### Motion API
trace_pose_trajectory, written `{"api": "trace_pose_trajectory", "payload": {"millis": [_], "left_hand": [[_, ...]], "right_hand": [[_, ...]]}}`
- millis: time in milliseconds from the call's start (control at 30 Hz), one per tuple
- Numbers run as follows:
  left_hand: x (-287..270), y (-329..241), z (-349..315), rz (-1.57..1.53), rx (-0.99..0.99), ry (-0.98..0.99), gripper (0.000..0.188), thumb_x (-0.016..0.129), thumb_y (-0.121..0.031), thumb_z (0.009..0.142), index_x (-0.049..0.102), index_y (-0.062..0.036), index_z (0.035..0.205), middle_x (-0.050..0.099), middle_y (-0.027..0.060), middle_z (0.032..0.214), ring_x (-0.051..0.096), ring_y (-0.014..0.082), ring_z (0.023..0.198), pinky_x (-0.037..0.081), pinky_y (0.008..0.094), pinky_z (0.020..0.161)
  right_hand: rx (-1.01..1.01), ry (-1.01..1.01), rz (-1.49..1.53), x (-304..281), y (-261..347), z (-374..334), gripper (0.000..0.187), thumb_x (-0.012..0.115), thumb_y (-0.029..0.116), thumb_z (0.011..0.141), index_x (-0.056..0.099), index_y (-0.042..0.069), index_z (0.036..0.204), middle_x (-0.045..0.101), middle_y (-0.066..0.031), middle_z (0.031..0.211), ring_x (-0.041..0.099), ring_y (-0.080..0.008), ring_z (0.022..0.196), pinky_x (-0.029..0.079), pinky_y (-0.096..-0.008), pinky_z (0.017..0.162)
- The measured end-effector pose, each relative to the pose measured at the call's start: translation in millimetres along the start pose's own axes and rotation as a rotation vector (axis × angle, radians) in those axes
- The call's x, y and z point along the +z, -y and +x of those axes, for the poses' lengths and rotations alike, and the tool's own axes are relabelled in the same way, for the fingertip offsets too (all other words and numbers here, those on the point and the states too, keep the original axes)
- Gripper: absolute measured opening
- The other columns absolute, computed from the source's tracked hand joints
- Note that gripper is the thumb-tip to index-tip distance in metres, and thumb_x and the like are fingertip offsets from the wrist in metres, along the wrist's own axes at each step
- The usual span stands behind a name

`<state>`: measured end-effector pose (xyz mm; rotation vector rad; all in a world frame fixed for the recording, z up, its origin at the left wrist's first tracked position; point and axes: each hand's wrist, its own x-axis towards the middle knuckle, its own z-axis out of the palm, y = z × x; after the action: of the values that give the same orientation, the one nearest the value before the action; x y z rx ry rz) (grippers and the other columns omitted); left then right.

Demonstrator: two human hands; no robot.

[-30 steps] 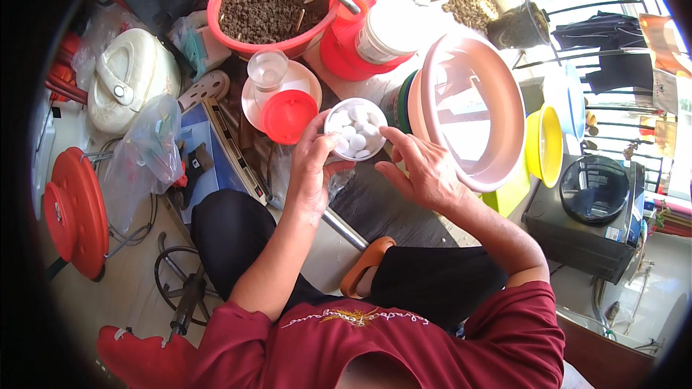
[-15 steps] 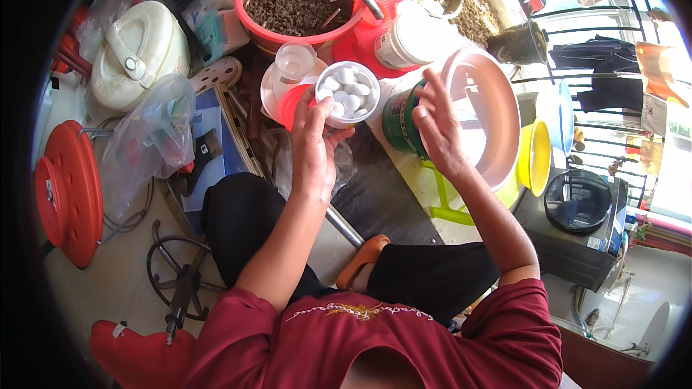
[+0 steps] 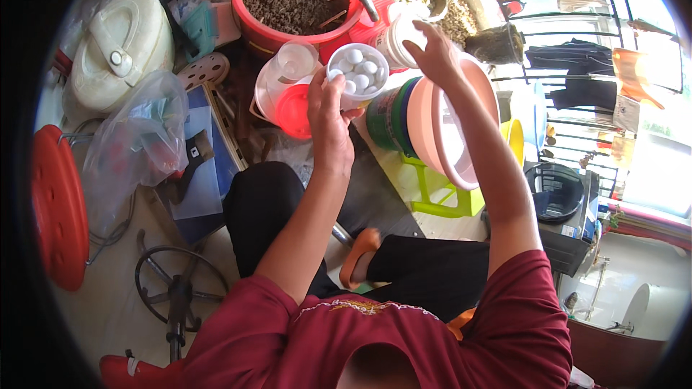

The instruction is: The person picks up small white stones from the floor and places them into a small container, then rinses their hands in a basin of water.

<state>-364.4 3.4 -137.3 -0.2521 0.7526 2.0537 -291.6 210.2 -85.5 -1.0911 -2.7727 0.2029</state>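
Note:
My left hand (image 3: 333, 130) grips a small white round tub (image 3: 369, 95) by its side, the thumb over the rim. Inside the tub lie several smooth white round tablets (image 3: 359, 70). My right hand (image 3: 435, 57) is raised at a white bucket (image 3: 395, 37), fingers apart and nothing visible in them; whether it touches the bucket I cannot tell. A round red lid-like piece (image 3: 293, 111) and a translucent cup (image 3: 296, 62) lie just left of the tub. Below my right forearm are a pale pink basin (image 3: 424, 119) and a green bucket (image 3: 382, 117).
A red pot (image 3: 249, 25) of dark soil with a small trowel (image 3: 364, 3) stands at the back. A lime-green stool (image 3: 450, 205) supports the basin and green bucket. Left are a cream lidded container (image 3: 137, 36), a clear plastic bag (image 3: 133, 130) and a red round seat (image 3: 58, 209).
My right hand has moved up and away, from above the green bucket to the white bucket. My left hand still holds the tub, slightly farther right in view. The whole view has shifted a little.

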Motion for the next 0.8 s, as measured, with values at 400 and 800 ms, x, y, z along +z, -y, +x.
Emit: {"api": "trace_pose_trajectory", "payload": {"millis": [400,800], "left_hand": [[-24,-25,-20,0.264,0.007,0.105,0.046,0.048,-0.032,0.084,0.044,-0.0136,0.126,0.055,0.0008,0.112,0.053,0.0094,0.096,0.042,0.0243,0.069],[-25,-29,-56,0.174,0.015,0.079,0.060,0.053,-0.021,0.079,0.035,-0.0044,0.134,0.046,0.0100,0.129,0.046,0.0232,0.119,0.040,0.0382,0.095]], "right_hand": [[-0.015,0.329,-0.207,75,-56,143,0.036,0.053,0.003,0.071,0.065,0.008,0.104,0.063,-0.0180,0.103,0.060,-0.0300,0.098,0.047,-0.0362,0.086],[-0.035,0.559,-0.608,170,-109,222,0.026,0.061,0.013,0.072,0.068,0.004,0.095,0.064,-0.0155,0.103,0.061,-0.0261,0.098,0.051,-0.0356,0.080]]}}
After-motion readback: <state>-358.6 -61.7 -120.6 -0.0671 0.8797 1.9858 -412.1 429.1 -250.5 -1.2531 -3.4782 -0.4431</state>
